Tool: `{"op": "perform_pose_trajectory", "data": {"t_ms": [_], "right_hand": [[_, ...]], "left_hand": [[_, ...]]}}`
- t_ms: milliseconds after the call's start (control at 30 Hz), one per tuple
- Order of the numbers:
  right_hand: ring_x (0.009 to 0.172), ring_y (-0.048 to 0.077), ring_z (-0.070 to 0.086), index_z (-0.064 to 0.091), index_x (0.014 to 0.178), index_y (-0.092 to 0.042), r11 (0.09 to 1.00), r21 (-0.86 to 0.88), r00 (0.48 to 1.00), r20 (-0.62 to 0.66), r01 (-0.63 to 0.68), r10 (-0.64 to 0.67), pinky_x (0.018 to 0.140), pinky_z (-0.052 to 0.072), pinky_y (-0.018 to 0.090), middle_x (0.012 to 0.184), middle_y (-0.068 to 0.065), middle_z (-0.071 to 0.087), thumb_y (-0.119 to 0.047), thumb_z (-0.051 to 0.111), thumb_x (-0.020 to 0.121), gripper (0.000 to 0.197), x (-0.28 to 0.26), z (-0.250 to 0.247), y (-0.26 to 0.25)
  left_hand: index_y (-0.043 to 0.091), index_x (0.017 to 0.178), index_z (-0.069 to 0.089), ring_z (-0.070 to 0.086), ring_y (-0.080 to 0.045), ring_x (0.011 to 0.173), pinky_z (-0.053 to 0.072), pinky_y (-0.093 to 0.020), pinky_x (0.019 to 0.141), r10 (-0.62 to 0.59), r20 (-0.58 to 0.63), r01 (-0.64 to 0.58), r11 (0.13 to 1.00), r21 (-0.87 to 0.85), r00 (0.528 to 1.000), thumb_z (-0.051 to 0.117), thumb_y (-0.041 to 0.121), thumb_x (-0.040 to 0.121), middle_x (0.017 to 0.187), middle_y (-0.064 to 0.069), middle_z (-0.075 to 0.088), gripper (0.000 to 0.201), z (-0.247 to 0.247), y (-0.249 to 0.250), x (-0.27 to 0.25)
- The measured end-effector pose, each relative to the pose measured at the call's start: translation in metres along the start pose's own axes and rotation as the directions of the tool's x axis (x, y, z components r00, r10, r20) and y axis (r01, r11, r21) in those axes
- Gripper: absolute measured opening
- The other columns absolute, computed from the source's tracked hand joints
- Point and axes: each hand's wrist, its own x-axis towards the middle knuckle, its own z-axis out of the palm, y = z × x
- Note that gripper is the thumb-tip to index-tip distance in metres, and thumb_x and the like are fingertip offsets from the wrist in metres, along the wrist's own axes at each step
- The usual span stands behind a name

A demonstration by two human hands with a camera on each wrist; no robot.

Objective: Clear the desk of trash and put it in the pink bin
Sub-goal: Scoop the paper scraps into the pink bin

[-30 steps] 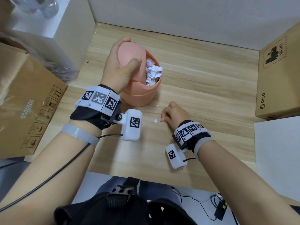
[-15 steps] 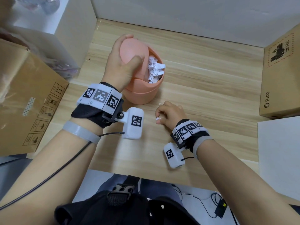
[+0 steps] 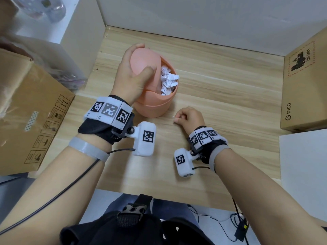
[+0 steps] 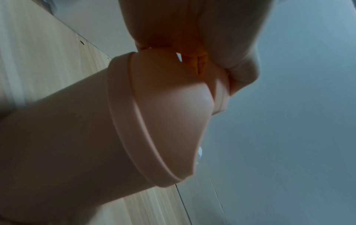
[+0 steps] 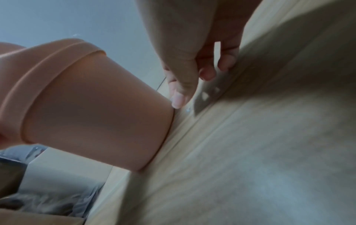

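A pink bin (image 3: pixel 155 106) stands on the wooden desk (image 3: pixel 221 85), stuffed with crumpled white paper (image 3: pixel 168 82). My left hand (image 3: pixel 145 58) grips its domed swing lid (image 3: pixel 141 68), thumb on the front and fingers over the back, holding it tipped open. The left wrist view shows the bin (image 4: pixel 77 129) from below with those fingers (image 4: pixel 240 60) on the lid. My right hand (image 3: pixel 177 118) hovers just right of the bin's base, fingers curled, pinching a tiny white paper scrap (image 3: pixel 174 117). In the right wrist view the thumb (image 5: pixel 177 99) is close to the bin (image 5: pixel 96 99).
A large cardboard box (image 3: pixel 26 112) lies at the left and a PICO carton (image 3: pixel 304 85) at the right. A white sheet (image 3: pixel 304 165) covers the near right corner. A white partition (image 3: pixel 83 32) and the wall close off the left and back.
The right hand reached the small scrap lying on the desk, pinched it and moved it closer to the bin. The left hand kept holding the lid open.
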Motion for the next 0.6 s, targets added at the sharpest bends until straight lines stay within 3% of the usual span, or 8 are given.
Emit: {"op": "perform_pose_trajectory", "data": {"t_ms": [100,233,333,433,500,533,600], "right_hand": [[0.075,0.017,0.051,0.068,0.073,-0.013,0.998,-0.061,1.0,-0.019,-0.007,0.005,0.076,0.046,0.034,0.071,-0.003,0.05,-0.013,0.072,0.072,0.004,0.01,0.003,-0.003],[0.082,0.016,0.055,0.072,0.076,-0.016,0.992,-0.115,0.999,-0.03,-0.045,0.042,0.079,0.049,0.035,0.078,-0.006,0.054,-0.021,0.076,0.069,0.009,0.021,0.006,-0.002],[0.082,0.015,0.051,0.07,0.078,-0.015,0.981,-0.195,1.0,-0.008,0.009,-0.011,0.072,0.043,0.033,0.084,-0.005,0.051,-0.023,0.072,0.074,0.009,0.02,0.006,-0.001],[0.068,0.002,0.045,0.064,0.083,-0.012,0.948,-0.303,0.995,0.023,0.099,-0.097,0.065,0.033,0.025,0.082,-0.01,0.043,-0.017,0.057,0.087,0.01,0.013,0.01,0.001],[0.06,-0.01,0.05,0.06,0.079,-0.012,0.964,-0.262,0.998,0.028,0.053,-0.047,0.058,0.03,0.021,0.075,-0.012,0.044,-0.011,0.05,0.088,0.013,0.013,0.009,-0.001],[0.059,-0.009,0.052,0.059,0.075,-0.013,0.979,-0.201,0.999,0.027,0.026,-0.021,0.058,0.03,0.021,0.074,-0.012,0.047,-0.011,0.05,0.086,0.015,0.015,0.006,-0.003],[0.063,0.008,0.051,0.058,0.068,-0.013,1.0,-0.024,0.999,-0.039,0.005,-0.006,0.061,0.032,0.023,0.072,-0.004,0.054,-0.009,0.054,0.083,0.016,0.02,-0.005,-0.005]], "left_hand": [[0.026,0.12,0.045,0.052,-0.002,0.098,0.041,-0.006,0.08,0.001,0.002,-0.001,1.0,0.0,1.0,0.056,0.021,0.068,0.122,0.001,0.051,0.053,0.0,0.0,0.0],[0.026,0.119,0.044,0.052,-0.003,0.1,0.041,-0.008,0.084,0.008,0.017,-0.008,1.0,-0.01,1.0,0.06,0.027,0.065,0.122,0.002,0.051,0.056,-0.001,0.0,0.0],[0.03,0.117,0.044,0.053,-0.009,0.106,0.042,-0.012,0.089,0.008,0.03,-0.008,1.0,-0.012,1.0,0.057,0.038,0.06,0.124,0.002,0.052,0.059,-0.002,-0.001,0.0],[0.029,0.118,0.044,0.052,-0.012,0.11,0.042,-0.02,0.095,-0.006,0.03,0.006,1.0,-0.003,1.0,0.059,0.033,0.063,0.125,0.002,0.052,0.057,-0.001,-0.002,0.0],[0.03,0.119,0.044,0.052,-0.015,0.112,0.043,-0.024,0.097,-0.013,0.033,0.013,1.0,0.003,0.999,0.059,0.035,0.062,0.125,0.001,0.051,0.059,-0.001,-0.001,-0.001],[0.031,0.118,0.044,0.052,-0.016,0.113,0.043,-0.025,0.097,-0.015,0.036,0.015,1.0,0.006,0.999,0.058,0.038,0.06,0.126,0.001,0.051,0.061,-0.001,0.0,-0.001],[0.031,0.119,0.044,0.052,-0.016,0.113,0.043,-0.027,0.099,-0.02,0.036,0.02,1.0,0.01,0.999,0.057,0.04,0.058,0.125,0.002,0.051,0.062,-0.002,0.002,-0.002]]}}
